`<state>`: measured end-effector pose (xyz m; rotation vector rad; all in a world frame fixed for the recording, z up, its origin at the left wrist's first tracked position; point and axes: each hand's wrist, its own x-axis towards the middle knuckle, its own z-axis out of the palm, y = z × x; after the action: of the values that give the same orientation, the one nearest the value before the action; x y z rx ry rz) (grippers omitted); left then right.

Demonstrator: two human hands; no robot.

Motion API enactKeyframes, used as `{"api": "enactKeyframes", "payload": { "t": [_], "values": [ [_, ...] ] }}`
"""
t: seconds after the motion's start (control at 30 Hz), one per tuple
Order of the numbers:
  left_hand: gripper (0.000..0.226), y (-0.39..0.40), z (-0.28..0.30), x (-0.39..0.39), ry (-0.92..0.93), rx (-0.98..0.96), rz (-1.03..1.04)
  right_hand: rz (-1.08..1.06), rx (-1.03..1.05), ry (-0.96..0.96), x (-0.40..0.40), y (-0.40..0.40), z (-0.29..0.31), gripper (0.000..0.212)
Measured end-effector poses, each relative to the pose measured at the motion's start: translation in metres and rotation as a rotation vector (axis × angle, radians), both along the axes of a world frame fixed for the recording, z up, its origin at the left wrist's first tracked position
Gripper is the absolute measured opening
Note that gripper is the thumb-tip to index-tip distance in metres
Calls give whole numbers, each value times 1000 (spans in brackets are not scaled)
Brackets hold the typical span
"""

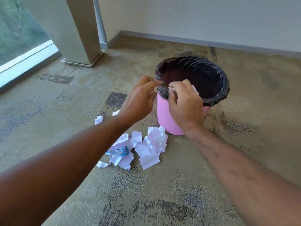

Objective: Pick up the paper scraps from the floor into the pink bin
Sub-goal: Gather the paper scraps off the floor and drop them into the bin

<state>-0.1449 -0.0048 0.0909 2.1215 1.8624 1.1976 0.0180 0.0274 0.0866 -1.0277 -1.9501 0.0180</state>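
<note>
Though half hidden, white scrap (195, 89) pinched in right hand (184, 103) over pink bin (164, 116); left hand (138, 100) loose, empty.

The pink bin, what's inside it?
The pink bin holds a black bag liner. Its inside looks dark, and the right hand with a paper scrap covers part, so the bottom can't be seen.

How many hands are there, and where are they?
2. The left hand is beside the pink bin's rim; the right hand is over the rim, holding a paper scrap.
</note>
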Motion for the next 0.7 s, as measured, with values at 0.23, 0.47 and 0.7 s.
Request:
{"api": "enactKeyframes", "payload": {
  "t": [0.23,0.47,0.7],
  "values": [
    [62,-71,-66,-75,87,-507,153,116,-459,-398,-45,-34,-62,19],
    [145,-111,-139,-100,346,-979,151,151,-842,-881,-31,-48,-135,116],
    [158,-100,-175,-92,366,-1088,145,148,-988,-995,-23,-45,-172,141]
  ]
}}
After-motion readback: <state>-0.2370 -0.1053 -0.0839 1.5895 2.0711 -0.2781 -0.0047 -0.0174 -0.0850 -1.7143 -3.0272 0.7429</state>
